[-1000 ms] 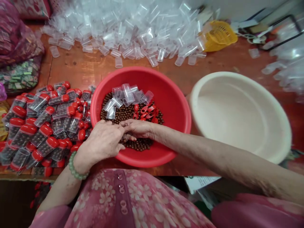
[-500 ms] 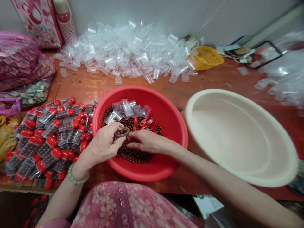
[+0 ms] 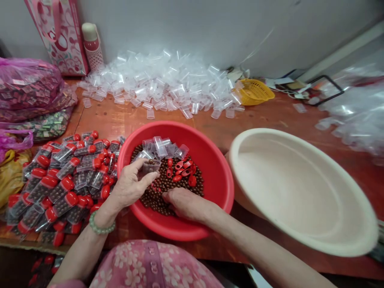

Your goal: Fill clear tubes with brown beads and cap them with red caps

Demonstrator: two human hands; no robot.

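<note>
Between the thumb and fingers of my left hand (image 3: 130, 182) is a clear plastic container (image 3: 151, 167), held upright over the red basin (image 3: 214, 168), with a few brown balls showing at its mouth. My right hand (image 3: 187, 203) reaches into the brown balls (image 3: 159, 200) in the basin. Its fingers curl down among them, and the fingertips are hidden, so any ball in them cannot be made out. Several empty clear containers (image 3: 160, 147) lie at the back of the basin. Red caps (image 3: 186, 170) rest on the balls just right of the middle.
Filled red-capped containers (image 3: 64, 186) are heaped on the left. A large pile of clear containers (image 3: 168, 84) lines the wall, beside a yellow basket (image 3: 255, 92). An off-white basin (image 3: 300, 192) stands on the right. Plastic bags (image 3: 30, 88) sit far left.
My right hand has moved away from the container and down into the balls. The container in my left hand is now more upright. The view has tilted up slightly.
</note>
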